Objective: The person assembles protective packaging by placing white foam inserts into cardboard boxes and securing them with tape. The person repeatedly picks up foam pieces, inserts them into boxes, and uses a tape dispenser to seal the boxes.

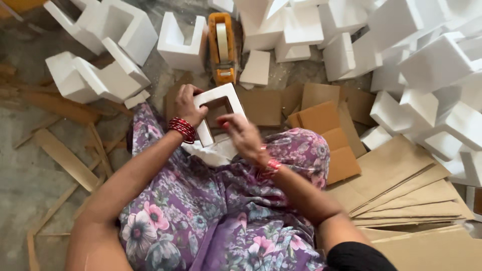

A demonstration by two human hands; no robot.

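Foam frame (224,98), white, at frame centre over the lap, appears light, stiff and crumbly; left hand (189,106) closed on its left edge, right hand (243,135), blurred, loosely curled at its lower rail.

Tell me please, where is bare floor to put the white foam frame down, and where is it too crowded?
Bare floor lies on the left, between the wooden strips and the foam blocks. The right is crowded: cardboard sheets and a foam pile. Ahead, the tape dispenser blocks the way. Left hand and right hand hold the foam frame.
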